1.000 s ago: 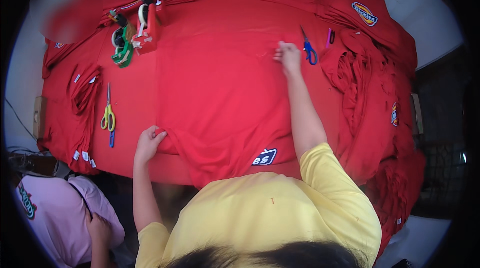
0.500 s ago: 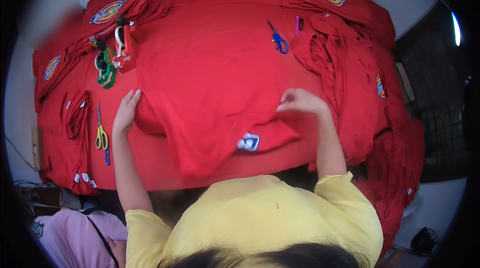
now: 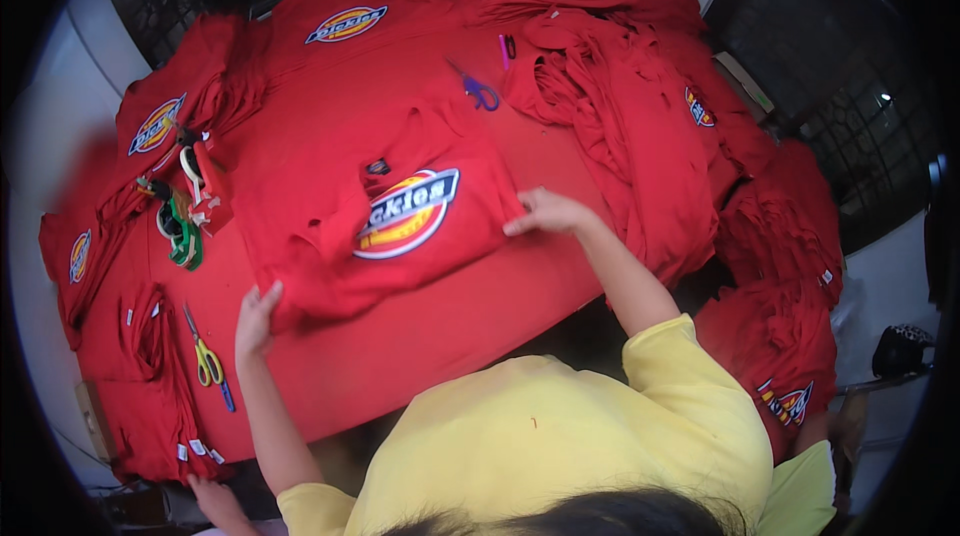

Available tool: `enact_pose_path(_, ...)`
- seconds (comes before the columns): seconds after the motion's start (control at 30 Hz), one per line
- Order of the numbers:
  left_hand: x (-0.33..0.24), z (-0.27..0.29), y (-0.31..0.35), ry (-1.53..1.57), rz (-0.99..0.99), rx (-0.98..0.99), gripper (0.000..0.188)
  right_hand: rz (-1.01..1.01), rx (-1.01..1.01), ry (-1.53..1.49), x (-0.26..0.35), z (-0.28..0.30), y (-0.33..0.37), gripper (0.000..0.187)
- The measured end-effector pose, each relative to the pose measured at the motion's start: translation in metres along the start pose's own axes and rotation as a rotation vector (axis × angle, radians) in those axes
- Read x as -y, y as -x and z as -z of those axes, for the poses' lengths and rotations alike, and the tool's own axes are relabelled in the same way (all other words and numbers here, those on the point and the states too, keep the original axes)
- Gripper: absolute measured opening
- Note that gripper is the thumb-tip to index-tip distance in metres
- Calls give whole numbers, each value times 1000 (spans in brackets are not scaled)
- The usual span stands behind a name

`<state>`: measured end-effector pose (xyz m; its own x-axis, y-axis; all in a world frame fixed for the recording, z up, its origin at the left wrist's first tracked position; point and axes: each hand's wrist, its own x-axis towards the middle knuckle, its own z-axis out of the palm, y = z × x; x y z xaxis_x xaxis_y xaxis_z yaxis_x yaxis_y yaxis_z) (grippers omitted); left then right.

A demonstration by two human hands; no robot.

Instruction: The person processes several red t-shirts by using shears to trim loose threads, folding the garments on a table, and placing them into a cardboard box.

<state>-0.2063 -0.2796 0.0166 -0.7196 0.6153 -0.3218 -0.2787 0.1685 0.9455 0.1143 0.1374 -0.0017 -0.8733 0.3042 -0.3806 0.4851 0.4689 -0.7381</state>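
A red T-shirt (image 3: 330,261) is stretched across the red-covered table, partly folded, with a large yellow, blue and white chest logo showing. At its near left corner my left hand (image 3: 258,321) pinches the cloth, thumb uppermost. My right hand (image 3: 548,214) grips the opposite edge on the right, fingers closed on the fabric. A small dark neck label (image 3: 377,167) lies just beyond the logo. The logo's left end is hidden by a fold of cloth.
Yellow-handled scissors (image 3: 207,361) lie at left near a blue pen-like tool (image 3: 228,396). Green (image 3: 183,241) and red (image 3: 205,176) tape dispensers stand beyond. Blue scissors (image 3: 480,93) sit ahead, beside heaped red shirts (image 3: 610,126). Another person's hand (image 3: 215,501) touches shirts at lower left.
The shirt now shows its big chest logo and neck label; before, a plain side and a white-and-blue tag faced up. My left hand is nearer me. The whole view has turned.
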Motion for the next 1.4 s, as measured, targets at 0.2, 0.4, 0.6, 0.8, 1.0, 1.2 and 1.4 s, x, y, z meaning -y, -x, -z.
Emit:
enact_pose_path(0.2,-43,18,77,272,-399,121,36,655,-334,-1295,68,10,107,57)
enact_pose_path(0.4,-108,69,143,274,-787,-180,41,700,-548,-1090,70,84,178,34)
enact_pose_path(0.6,-179,-18,117,215,-954,-146,38,1051,-861,-919,56,162,258,31)
enact_pose_path(0.8,-221,-181,-58,-211,-706,25,10,500,-582,-865,12,288,145,24)
enact_pose_path(1.0,-407,-285,-188,58,-914,133,40,600,-1004,-657,37,580,100,26)
enact_pose_path(1.2,-434,-431,-256,50,-956,63,12,185,-1420,-498,33,711,29,26)
enact_pose_path(1.4,-298,-538,-356,-234,-709,207,71,-37,-1441,-340,-103,718,-36,41)
